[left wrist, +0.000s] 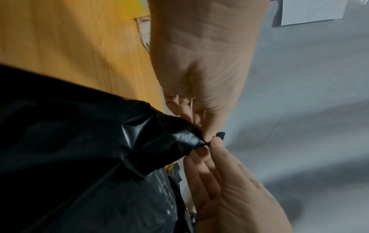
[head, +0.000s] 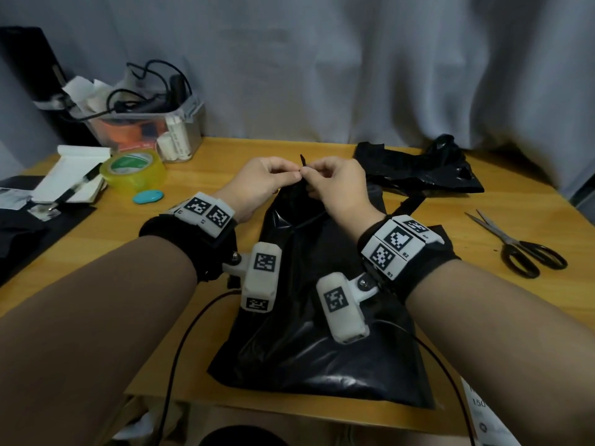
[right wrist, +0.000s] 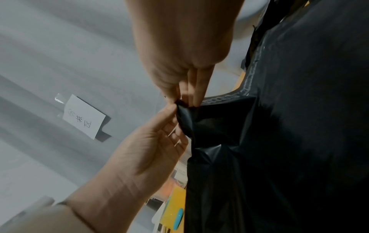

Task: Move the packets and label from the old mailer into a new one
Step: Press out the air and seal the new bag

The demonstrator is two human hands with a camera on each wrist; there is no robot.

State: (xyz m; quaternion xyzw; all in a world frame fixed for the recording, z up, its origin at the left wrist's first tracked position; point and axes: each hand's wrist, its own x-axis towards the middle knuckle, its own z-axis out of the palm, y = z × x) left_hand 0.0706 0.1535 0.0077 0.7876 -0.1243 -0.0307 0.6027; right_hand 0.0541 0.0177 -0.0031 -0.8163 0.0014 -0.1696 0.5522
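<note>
A black plastic mailer [head: 322, 317] lies flat in the middle of the wooden table, its far end lifted. My left hand [head: 294, 175] and right hand [head: 309, 175] meet there, and each pinches the bunched top edge. A thin black strip [head: 302, 159] sticks up between the fingertips. In the left wrist view, the left hand [left wrist: 207, 137] pinches the mailer [left wrist: 79, 157] from above, against the right hand [left wrist: 209, 145]. In the right wrist view, the right hand [right wrist: 185, 102] and left hand [right wrist: 173, 110] hold the fold beside a grey patterned rim [right wrist: 229, 96]. A crumpled black mailer [head: 418, 169] lies at the back right.
Scissors [head: 515, 246] lie at the right. A tape roll [head: 132, 170], a blue oval tag [head: 148, 197], a notebook with a pen [head: 70, 181] and a clear bin of cables [head: 145, 123] stand at the back left. A white printed sheet [head: 479, 410] hangs at the front right edge.
</note>
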